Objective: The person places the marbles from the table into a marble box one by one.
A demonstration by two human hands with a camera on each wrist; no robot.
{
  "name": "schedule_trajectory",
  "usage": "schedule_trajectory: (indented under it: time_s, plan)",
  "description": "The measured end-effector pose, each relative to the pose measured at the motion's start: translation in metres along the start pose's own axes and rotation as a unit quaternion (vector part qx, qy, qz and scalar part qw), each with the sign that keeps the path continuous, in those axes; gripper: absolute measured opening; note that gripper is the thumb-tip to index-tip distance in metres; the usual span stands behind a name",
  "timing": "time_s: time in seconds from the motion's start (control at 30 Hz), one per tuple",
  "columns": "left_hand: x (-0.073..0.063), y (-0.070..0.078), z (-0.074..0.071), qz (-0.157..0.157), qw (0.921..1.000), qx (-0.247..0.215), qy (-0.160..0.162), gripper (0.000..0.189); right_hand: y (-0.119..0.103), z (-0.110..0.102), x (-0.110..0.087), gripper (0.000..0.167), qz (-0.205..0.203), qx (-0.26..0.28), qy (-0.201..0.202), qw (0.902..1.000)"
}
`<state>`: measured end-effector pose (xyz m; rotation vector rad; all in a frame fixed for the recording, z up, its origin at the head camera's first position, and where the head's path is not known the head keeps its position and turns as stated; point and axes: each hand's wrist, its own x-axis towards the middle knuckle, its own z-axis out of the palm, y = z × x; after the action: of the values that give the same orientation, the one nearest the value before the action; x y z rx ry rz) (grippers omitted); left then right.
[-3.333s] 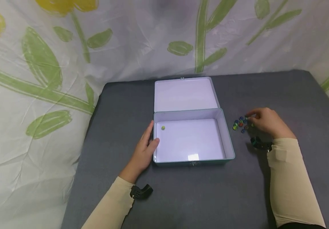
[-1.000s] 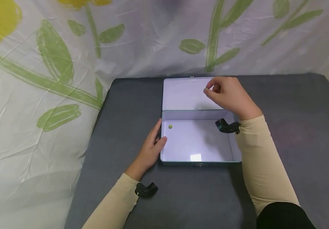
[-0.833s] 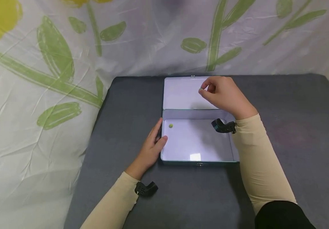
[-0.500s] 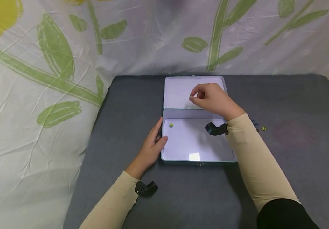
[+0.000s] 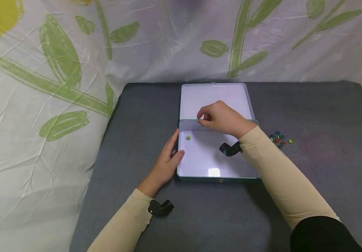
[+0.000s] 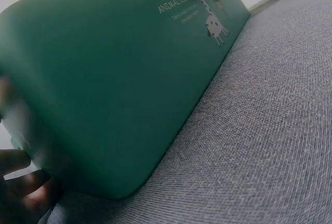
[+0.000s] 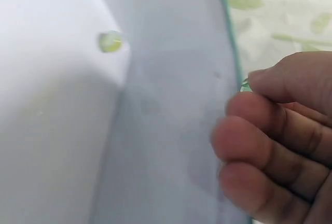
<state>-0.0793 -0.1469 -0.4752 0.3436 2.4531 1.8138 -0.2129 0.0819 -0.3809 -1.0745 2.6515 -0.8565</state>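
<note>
An open tin box (image 5: 217, 179), green outside and white inside, stands on the table with its lid (image 5: 212, 94) folded back. My left hand (image 5: 163, 168) holds the box's left wall, thumb over the rim and fingers along the outside. In the left wrist view some fingertips (image 6: 39, 198) show against the green side (image 6: 119, 105). My right hand (image 5: 223, 119) is over the back wall of the box, pinching a small green marble (image 7: 246, 85) between thumb and forefinger, mostly hidden. A yellow-green marble (image 5: 188, 138) lies inside, near the back left corner.
Several small blue, red and green marbles (image 5: 277, 140) lie on the grey tablecloth (image 5: 206, 217) right of the box, partly behind the right sleeve (image 5: 282, 171). A white sheet (image 5: 168, 42) with painted plants hangs behind the table.
My right hand has gone from the marbles on the right, across the lid, left and down to the box's back wall with a marble pinched. My left hand keeps its hold on the box.
</note>
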Motion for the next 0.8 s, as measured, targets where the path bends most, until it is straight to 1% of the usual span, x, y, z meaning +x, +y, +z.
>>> schedule_trajectory:
  time_s: [0.2, 0.33, 0.43, 0.6, 0.8]
  plan:
    - [0.001, 0.0, 0.0, 0.001, 1.0, -0.003, 0.0, 0.07, -0.005, 0.009, 0.0, 0.013, -0.048, -0.025, -0.007, 0.9985]
    - [0.001, 0.0, 0.001, 0.001, 1.0, -0.007, -0.003, 0.07, -0.006, 0.015, 0.0, 0.011, -0.067, -0.029, -0.022, 0.9971]
    - [0.001, -0.001, 0.001, 0.003, 0.9999, -0.012, -0.002, 0.071, -0.007, 0.018, 0.0, 0.01, -0.067, -0.059, -0.04, 0.9952]
    - [0.002, -0.001, 0.001, 0.001, 0.9999, -0.016, 0.002, 0.071, -0.01, 0.023, 0.0, 0.01, -0.056, -0.112, -0.072, 0.9895]
    - [0.002, -0.001, 0.002, 0.004, 0.9999, -0.015, 0.003, 0.072, -0.008, 0.032, 0.001, 0.011, -0.052, -0.129, -0.097, 0.9855]
